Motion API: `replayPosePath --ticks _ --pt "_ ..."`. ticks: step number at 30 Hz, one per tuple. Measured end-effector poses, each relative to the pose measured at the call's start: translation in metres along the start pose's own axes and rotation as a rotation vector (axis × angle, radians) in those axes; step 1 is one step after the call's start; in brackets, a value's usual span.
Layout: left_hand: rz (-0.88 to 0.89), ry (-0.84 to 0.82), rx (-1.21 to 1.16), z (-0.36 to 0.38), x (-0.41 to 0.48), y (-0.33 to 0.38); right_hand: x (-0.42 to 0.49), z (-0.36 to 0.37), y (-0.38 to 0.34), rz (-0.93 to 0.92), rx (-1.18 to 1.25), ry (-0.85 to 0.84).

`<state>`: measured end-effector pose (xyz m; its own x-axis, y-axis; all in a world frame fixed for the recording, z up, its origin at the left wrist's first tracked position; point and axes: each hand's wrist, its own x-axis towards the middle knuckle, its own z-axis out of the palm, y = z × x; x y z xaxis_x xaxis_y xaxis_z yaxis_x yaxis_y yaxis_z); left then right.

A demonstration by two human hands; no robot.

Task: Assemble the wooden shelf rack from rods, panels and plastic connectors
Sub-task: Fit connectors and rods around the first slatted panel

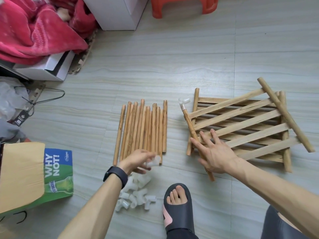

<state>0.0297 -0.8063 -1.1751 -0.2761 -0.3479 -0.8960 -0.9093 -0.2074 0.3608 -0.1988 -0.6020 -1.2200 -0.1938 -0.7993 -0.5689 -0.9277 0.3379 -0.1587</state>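
Several wooden rods lie side by side on the floor ahead of me. To their right, slatted wooden panels are stacked askew, with a loose rod lying across their right side. Another rod leans along the stack's left edge, capped at its far end by a white plastic connector. My right hand hovers over that rod's near half with fingers spread, not gripping. My left hand pinches a blurred white connector above the pile of connectors.
My foot in a black slipper rests between the connector pile and the panels. A cardboard box with green print sits at left. Farther back are a red blanket, white boxes, a wire hanger and an orange stool.
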Motion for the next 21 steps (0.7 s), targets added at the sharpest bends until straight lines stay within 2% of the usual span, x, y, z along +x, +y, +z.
replayPosePath --ticks 2,3,5,7,9,11,14,17,21 --pt "0.051 -0.110 -0.431 -0.004 -0.008 0.024 0.000 -0.003 0.001 -0.002 0.033 -0.028" --pt "0.069 -0.140 -0.569 -0.002 -0.011 0.035 0.000 -0.007 0.002 -0.009 0.078 -0.037" --pt "0.088 -0.164 -0.694 0.009 -0.011 0.057 -0.001 -0.019 0.006 -0.028 0.259 0.021" --pt "0.100 -0.178 -0.740 0.025 -0.008 0.078 -0.005 -0.036 0.012 -0.021 0.556 0.247" --pt "0.106 -0.171 -0.744 0.042 -0.004 0.099 -0.013 -0.054 0.017 0.067 0.907 0.448" --pt "0.142 -0.123 -0.667 0.060 0.000 0.119 -0.019 -0.067 0.023 0.118 1.214 0.500" --pt "0.265 -0.009 -0.477 0.090 0.006 0.145 -0.024 -0.075 0.034 0.100 1.530 0.502" --pt "0.388 0.023 -0.459 0.112 0.009 0.166 -0.027 -0.070 0.048 0.183 1.622 0.465" --pt "0.439 -0.001 -0.360 0.139 0.013 0.189 -0.032 -0.059 0.074 0.259 1.682 0.538"
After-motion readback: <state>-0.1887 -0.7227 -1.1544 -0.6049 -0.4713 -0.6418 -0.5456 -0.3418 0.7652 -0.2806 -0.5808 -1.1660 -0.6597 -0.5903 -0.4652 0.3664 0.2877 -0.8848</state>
